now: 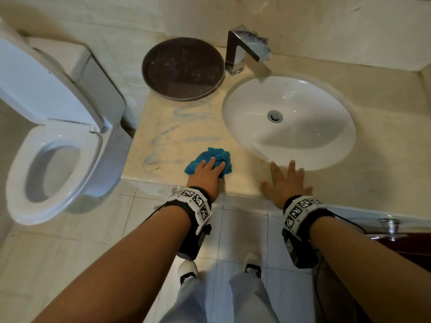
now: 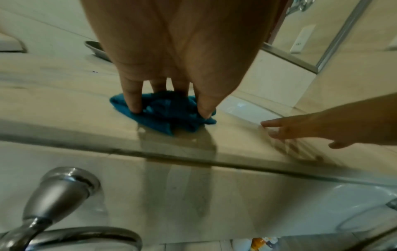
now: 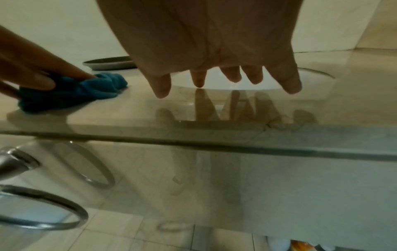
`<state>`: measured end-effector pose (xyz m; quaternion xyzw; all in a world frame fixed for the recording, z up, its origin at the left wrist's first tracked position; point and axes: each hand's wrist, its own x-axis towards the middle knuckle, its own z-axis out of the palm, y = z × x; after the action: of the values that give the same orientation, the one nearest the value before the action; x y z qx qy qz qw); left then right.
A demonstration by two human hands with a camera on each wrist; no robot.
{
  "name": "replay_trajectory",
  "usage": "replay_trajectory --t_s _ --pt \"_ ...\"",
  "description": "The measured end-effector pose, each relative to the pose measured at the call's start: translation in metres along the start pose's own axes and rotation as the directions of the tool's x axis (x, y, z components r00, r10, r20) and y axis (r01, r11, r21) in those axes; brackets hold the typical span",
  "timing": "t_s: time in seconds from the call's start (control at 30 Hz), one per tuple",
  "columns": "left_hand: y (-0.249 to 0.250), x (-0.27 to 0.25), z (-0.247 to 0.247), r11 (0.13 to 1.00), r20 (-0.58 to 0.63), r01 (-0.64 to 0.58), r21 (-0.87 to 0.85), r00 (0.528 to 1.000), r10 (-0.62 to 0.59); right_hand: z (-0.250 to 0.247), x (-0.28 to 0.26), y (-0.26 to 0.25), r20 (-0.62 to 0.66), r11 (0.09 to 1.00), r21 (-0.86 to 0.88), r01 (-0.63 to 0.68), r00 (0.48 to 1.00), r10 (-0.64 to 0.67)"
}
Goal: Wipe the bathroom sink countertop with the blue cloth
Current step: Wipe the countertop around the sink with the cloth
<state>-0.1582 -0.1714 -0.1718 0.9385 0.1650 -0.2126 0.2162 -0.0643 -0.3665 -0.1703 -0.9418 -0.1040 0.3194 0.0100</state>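
The person has 2 bare forearms with no sleeves. On each wrist sits a wide black fabric strap with white square plates [image 1: 195, 201] that carry black-and-white pixel markers; the second strap with the same plates [image 1: 300, 209] is on the right wrist. Under each strap hangs a black box-shaped camera unit [image 1: 194, 241], and a thin black cable leaves it. The person wears light grey trousers [image 1: 247, 297] and white shoes with black parts [image 1: 187, 271].

— What's on the table [image 1: 384, 127]?
— A crumpled blue cloth [image 1: 217, 157] near its front edge, left of the white sink [image 1: 303, 127] set into it. A round dark tray [image 1: 183, 68] lies at the back, beside the faucet [image 1: 235, 54].
— Anything else?
— Blue streaks [image 1: 186, 138] across the surface.
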Motion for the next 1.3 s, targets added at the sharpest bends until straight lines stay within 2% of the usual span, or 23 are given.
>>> replay_trajectory --t_s 0.1,0.23,0.33,0.4,0.53,0.67,0.77,0.93,1.03,1.1,1.17,1.3 --pt "0.010 0.001 0.002 0.998 -0.053 -0.018 0.054 0.998 0.021 0.007 0.001 -0.005 0.023 0.999 0.044 -0.020 1.000 0.019" --pt "0.023 0.003 0.000 0.980 -0.150 -0.091 0.177 0.982 0.118 0.013 0.001 -0.011 -0.015 0.999 0.023 -0.038 0.999 0.038" --pt "0.015 0.006 -0.003 0.966 -0.194 -0.044 0.256 0.976 0.096 0.015 0.002 -0.010 -0.027 0.999 0.020 -0.041 0.999 0.041" --pt "0.011 0.012 -0.002 0.975 -0.167 -0.082 0.205 0.979 0.118 0.016 0.002 -0.010 -0.028 0.999 0.016 -0.043 0.999 0.043" --pt "0.025 0.026 0.008 0.968 -0.002 -0.193 0.159 0.981 0.196 0.019 0.003 -0.011 -0.055 0.999 0.001 -0.047 0.997 0.047" --pt "0.040 0.027 0.019 0.949 0.011 -0.248 0.194 0.968 0.250 0.022 0.003 -0.012 -0.079 0.998 -0.010 -0.057 0.995 0.056" --pt "0.028 0.025 0.018 0.963 0.005 -0.200 0.184 0.979 0.202 0.022 0.001 -0.012 -0.072 0.999 -0.010 -0.050 0.996 0.049" --pt "-0.011 0.016 -0.004 0.991 -0.033 -0.014 0.132 0.999 0.018 0.010 -0.002 -0.016 -0.008 0.999 -0.013 -0.040 0.999 0.040" --pt "-0.019 0.014 -0.013 0.987 -0.060 0.078 0.138 0.996 -0.070 0.004 -0.005 -0.033 -0.062 0.987 -0.037 0.156 0.986 -0.158" --pt "-0.009 0.018 -0.011 0.990 -0.050 0.046 0.131 0.998 -0.039 0.005 -0.004 -0.044 -0.017 0.973 -0.007 0.230 0.973 -0.230" --pt "0.006 0.024 -0.003 0.991 0.003 -0.046 0.125 0.999 0.046 0.009 -0.001 -0.047 0.022 0.979 -0.019 0.201 0.979 -0.201" --pt "0.020 0.033 0.012 0.977 0.022 -0.138 0.162 0.990 0.136 0.026 0.003 -0.049 -0.034 0.983 -0.087 0.159 0.986 -0.162"
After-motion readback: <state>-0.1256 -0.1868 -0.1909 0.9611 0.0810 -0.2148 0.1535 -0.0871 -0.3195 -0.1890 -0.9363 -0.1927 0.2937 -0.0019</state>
